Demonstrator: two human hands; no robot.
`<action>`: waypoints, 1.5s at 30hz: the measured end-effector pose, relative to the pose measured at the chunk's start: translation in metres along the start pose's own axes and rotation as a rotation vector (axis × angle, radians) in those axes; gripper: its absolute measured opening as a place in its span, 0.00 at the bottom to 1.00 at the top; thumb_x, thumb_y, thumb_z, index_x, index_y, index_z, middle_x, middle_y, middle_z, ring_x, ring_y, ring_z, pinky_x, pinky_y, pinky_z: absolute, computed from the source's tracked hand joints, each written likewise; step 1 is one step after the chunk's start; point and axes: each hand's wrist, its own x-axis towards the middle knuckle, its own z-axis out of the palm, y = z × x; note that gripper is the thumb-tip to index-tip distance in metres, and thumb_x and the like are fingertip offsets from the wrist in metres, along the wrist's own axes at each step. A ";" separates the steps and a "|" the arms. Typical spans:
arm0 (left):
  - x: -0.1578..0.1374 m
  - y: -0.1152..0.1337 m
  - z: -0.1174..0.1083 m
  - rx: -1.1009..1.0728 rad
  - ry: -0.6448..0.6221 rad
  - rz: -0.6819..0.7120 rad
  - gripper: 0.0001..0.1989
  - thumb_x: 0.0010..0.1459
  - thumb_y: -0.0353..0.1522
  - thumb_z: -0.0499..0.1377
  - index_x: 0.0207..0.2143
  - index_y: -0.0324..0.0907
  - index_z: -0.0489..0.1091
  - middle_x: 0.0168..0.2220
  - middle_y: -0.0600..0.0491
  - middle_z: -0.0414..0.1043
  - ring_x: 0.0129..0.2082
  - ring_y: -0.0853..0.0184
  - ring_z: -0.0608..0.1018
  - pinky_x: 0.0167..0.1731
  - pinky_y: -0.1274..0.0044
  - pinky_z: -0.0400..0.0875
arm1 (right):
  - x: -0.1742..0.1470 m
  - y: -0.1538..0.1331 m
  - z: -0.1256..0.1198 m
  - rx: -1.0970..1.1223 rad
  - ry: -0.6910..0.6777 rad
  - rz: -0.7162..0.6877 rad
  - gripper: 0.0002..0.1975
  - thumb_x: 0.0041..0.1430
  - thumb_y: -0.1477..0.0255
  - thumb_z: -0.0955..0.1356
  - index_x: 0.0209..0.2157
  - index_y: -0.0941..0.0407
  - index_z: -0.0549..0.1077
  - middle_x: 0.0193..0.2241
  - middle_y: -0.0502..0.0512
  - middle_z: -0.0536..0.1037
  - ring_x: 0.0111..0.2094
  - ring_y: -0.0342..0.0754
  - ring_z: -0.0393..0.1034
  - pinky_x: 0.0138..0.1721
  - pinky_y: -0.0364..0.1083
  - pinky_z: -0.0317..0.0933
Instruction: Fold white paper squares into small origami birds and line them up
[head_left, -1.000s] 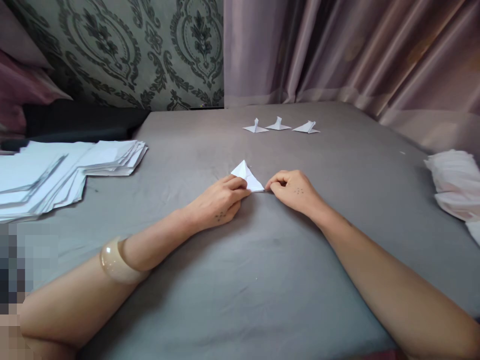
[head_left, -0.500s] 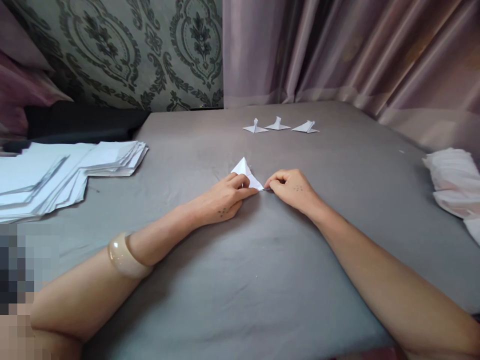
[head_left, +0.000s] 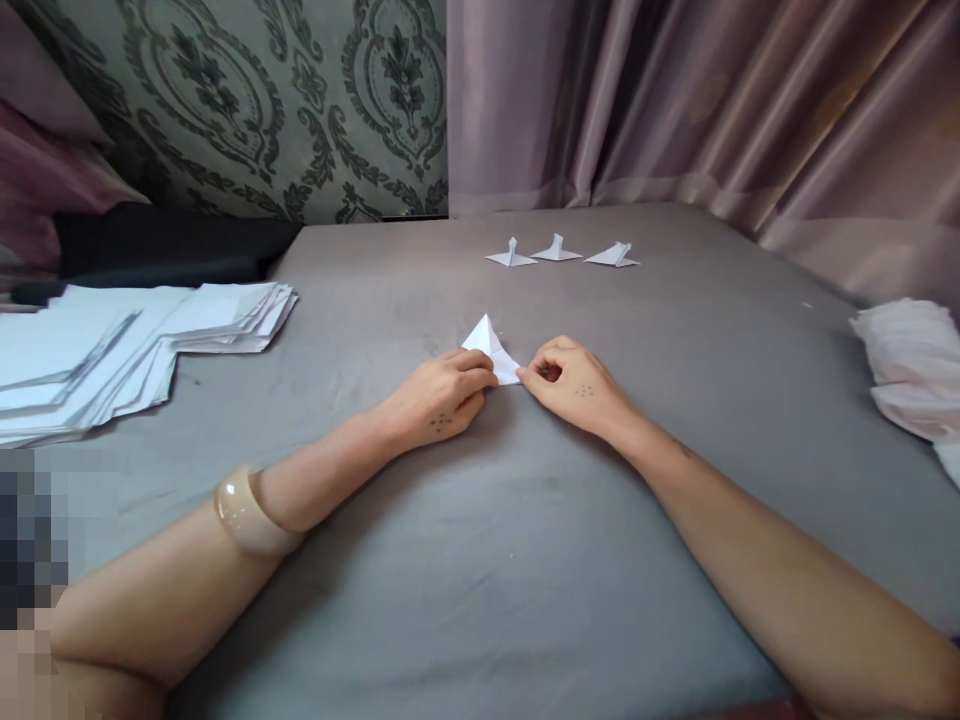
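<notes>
A small piece of folded white paper [head_left: 487, 340] lies on the grey cloth between my hands, its peak pointing away from me. My left hand [head_left: 442, 398] is closed on its left and near side, fingers bent over the paper and hiding part of it. At the paper's right corner, my right hand [head_left: 570, 378] pinches the tip between thumb and forefinger. Farther back stand three folded white paper figures, the left one [head_left: 512, 254], the middle one [head_left: 557, 249] and the right one [head_left: 615, 256], each with flat points and a raised part.
Stacks of white paper sheets [head_left: 150, 340] lie at the left, in front of a black folded cloth [head_left: 172, 245]. A white crumpled bundle [head_left: 907, 360] sits at the right edge. Patterned wallpaper [head_left: 300, 100] and a mauve curtain [head_left: 525, 110] border the grey cloth-covered surface [head_left: 420, 600].
My right hand has shifted slightly left, its thumb and forefinger now pinching the paper's right corner. My left fingers have drawn back a little to the left from that corner.
</notes>
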 end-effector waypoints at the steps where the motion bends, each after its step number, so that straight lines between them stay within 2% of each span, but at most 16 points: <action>1: 0.000 0.000 0.000 -0.004 0.013 -0.025 0.16 0.58 0.24 0.47 0.40 0.37 0.73 0.43 0.45 0.72 0.39 0.64 0.76 0.39 0.73 0.72 | 0.000 0.000 0.002 0.013 0.010 -0.004 0.10 0.52 0.66 0.67 0.21 0.55 0.71 0.34 0.53 0.74 0.28 0.43 0.66 0.36 0.47 0.61; 3: 0.000 -0.001 -0.001 -0.015 0.040 -0.068 0.15 0.57 0.23 0.47 0.39 0.37 0.73 0.44 0.45 0.72 0.36 0.66 0.76 0.37 0.74 0.72 | 0.000 0.001 0.004 0.050 0.020 -0.006 0.09 0.52 0.67 0.68 0.22 0.55 0.72 0.35 0.53 0.74 0.28 0.42 0.65 0.36 0.47 0.62; 6: -0.001 -0.003 -0.001 -0.042 0.053 -0.089 0.16 0.56 0.23 0.47 0.37 0.38 0.74 0.44 0.46 0.72 0.37 0.67 0.77 0.39 0.75 0.72 | 0.001 0.004 0.004 0.107 0.015 -0.017 0.10 0.52 0.66 0.68 0.22 0.55 0.72 0.36 0.53 0.74 0.28 0.42 0.65 0.35 0.47 0.62; 10: -0.001 -0.004 -0.004 -0.074 0.000 -0.046 0.17 0.57 0.22 0.46 0.36 0.38 0.74 0.44 0.46 0.73 0.40 0.66 0.77 0.43 0.74 0.72 | 0.002 0.007 0.002 0.114 -0.020 -0.025 0.10 0.51 0.66 0.69 0.22 0.56 0.73 0.38 0.54 0.74 0.27 0.41 0.65 0.34 0.47 0.62; 16: 0.000 -0.001 -0.013 0.042 -0.114 0.013 0.16 0.57 0.21 0.46 0.34 0.38 0.74 0.40 0.47 0.76 0.43 0.62 0.76 0.44 0.72 0.72 | 0.000 0.004 0.001 0.061 -0.042 -0.047 0.09 0.52 0.68 0.68 0.21 0.56 0.71 0.38 0.53 0.73 0.27 0.40 0.65 0.32 0.45 0.61; 21: -0.002 -0.003 -0.014 0.033 -0.097 0.013 0.16 0.56 0.21 0.46 0.32 0.39 0.73 0.40 0.48 0.76 0.42 0.64 0.76 0.43 0.73 0.71 | 0.000 0.005 0.002 0.044 -0.030 -0.066 0.09 0.52 0.69 0.68 0.20 0.56 0.71 0.37 0.53 0.74 0.26 0.40 0.64 0.32 0.45 0.60; 23: -0.003 -0.004 -0.013 0.027 -0.071 -0.013 0.16 0.55 0.21 0.46 0.35 0.39 0.72 0.40 0.48 0.75 0.41 0.64 0.76 0.43 0.73 0.71 | 0.001 0.006 0.003 0.044 -0.025 -0.072 0.09 0.52 0.69 0.68 0.20 0.56 0.71 0.37 0.53 0.74 0.26 0.40 0.64 0.32 0.45 0.60; 28: -0.004 -0.003 -0.004 0.145 -0.095 0.016 0.23 0.58 0.23 0.47 0.54 0.41 0.66 0.42 0.45 0.70 0.42 0.62 0.72 0.41 0.72 0.70 | 0.001 0.007 0.003 0.040 -0.015 -0.101 0.09 0.52 0.69 0.68 0.20 0.56 0.71 0.36 0.53 0.74 0.27 0.41 0.65 0.33 0.45 0.61; 30: -0.004 -0.001 -0.002 0.185 -0.104 0.044 0.22 0.61 0.25 0.47 0.55 0.42 0.66 0.41 0.45 0.69 0.40 0.62 0.71 0.39 0.72 0.70 | 0.001 0.006 0.003 0.033 -0.020 -0.096 0.10 0.52 0.69 0.68 0.20 0.56 0.71 0.37 0.53 0.74 0.27 0.41 0.65 0.33 0.45 0.61; 34: -0.004 -0.002 -0.001 0.160 -0.100 0.025 0.20 0.60 0.24 0.47 0.50 0.40 0.71 0.40 0.44 0.70 0.40 0.62 0.72 0.40 0.71 0.70 | 0.000 0.005 0.001 0.017 -0.035 -0.083 0.07 0.51 0.71 0.67 0.21 0.56 0.72 0.38 0.53 0.74 0.28 0.41 0.66 0.34 0.45 0.62; 37: -0.007 -0.003 -0.002 0.068 -0.034 -0.002 0.18 0.58 0.22 0.47 0.46 0.39 0.71 0.43 0.45 0.70 0.42 0.62 0.73 0.43 0.71 0.70 | -0.001 0.004 0.001 0.003 -0.029 -0.103 0.05 0.50 0.73 0.66 0.23 0.56 0.72 0.37 0.53 0.74 0.29 0.42 0.67 0.35 0.46 0.62; 40: -0.008 -0.005 -0.002 0.026 0.171 -0.089 0.19 0.58 0.23 0.47 0.51 0.39 0.66 0.49 0.43 0.68 0.45 0.63 0.73 0.45 0.71 0.70 | -0.002 0.000 0.001 0.038 0.016 -0.157 0.03 0.50 0.74 0.65 0.24 0.56 0.70 0.35 0.53 0.74 0.29 0.43 0.67 0.36 0.45 0.63; 42: -0.007 -0.006 -0.002 0.079 0.283 -0.102 0.21 0.57 0.23 0.49 0.54 0.39 0.63 0.52 0.43 0.66 0.50 0.61 0.70 0.50 0.67 0.67 | -0.003 -0.004 0.000 0.090 0.038 -0.207 0.03 0.51 0.74 0.65 0.24 0.56 0.68 0.35 0.53 0.74 0.29 0.42 0.67 0.35 0.44 0.63; 45: -0.007 -0.006 -0.003 0.185 0.284 -0.044 0.25 0.55 0.22 0.50 0.56 0.40 0.62 0.57 0.45 0.65 0.59 0.56 0.62 0.57 0.62 0.56 | -0.006 -0.011 -0.002 0.137 0.031 -0.295 0.03 0.51 0.75 0.64 0.25 0.56 0.67 0.33 0.52 0.74 0.28 0.41 0.67 0.34 0.43 0.63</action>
